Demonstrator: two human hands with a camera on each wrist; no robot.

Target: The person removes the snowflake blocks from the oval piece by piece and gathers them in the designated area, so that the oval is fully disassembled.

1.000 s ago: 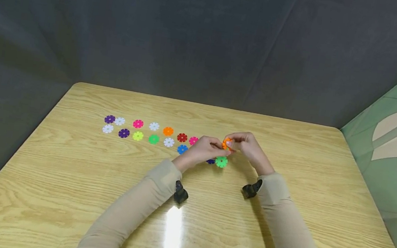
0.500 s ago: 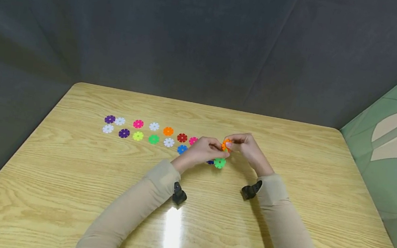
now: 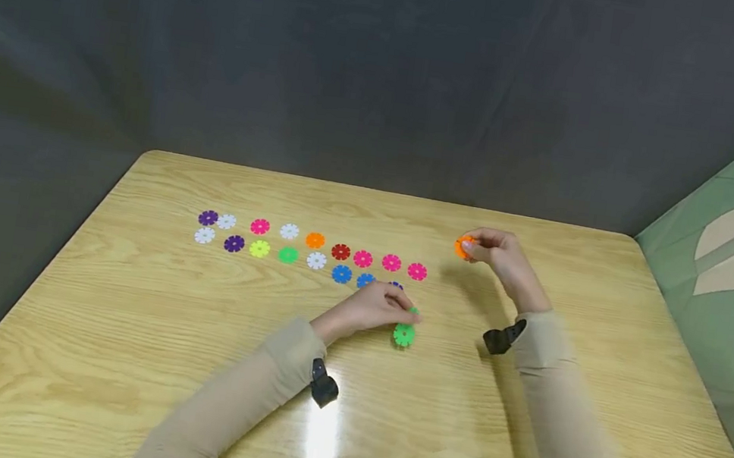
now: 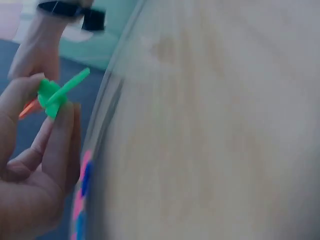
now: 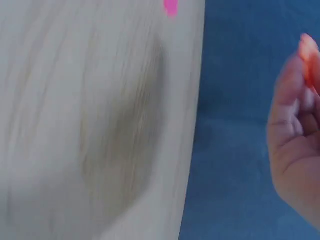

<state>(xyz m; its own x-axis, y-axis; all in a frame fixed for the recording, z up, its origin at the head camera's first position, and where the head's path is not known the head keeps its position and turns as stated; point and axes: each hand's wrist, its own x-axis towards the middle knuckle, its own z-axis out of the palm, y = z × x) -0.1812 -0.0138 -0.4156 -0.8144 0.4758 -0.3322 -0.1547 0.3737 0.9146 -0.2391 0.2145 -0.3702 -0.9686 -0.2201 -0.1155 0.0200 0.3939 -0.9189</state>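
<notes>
My left hand (image 3: pixel 374 308) pinches a pair of green notched plastic discs (image 3: pixel 404 334) between thumb and fingertips. In the left wrist view the two green discs (image 4: pixel 56 96) stand crosswise, one slotted into the other. Farther right and toward the back edge, my right hand (image 3: pixel 502 259) pinches an orange notched disc (image 3: pixel 463 247) above the table. Only a sliver of that orange disc (image 5: pixel 307 57) shows at the edge of the right wrist view. Just behind my left hand lie a blue disc (image 3: pixel 366 280) and a partly covered purple disc (image 3: pixel 396 286).
Two rows of notched discs lie on the wooden table (image 3: pixel 122 321), among them a white disc (image 3: pixel 316 260), a dark red disc (image 3: pixel 340 252) and a pink disc (image 3: pixel 417 271) at the right end. A dark curtain (image 3: pixel 386 71) hangs behind the table's back edge.
My hands have drawn apart. The right moved right and back with the orange disc; the left came nearer to me with the green discs, uncovering pink and blue discs.
</notes>
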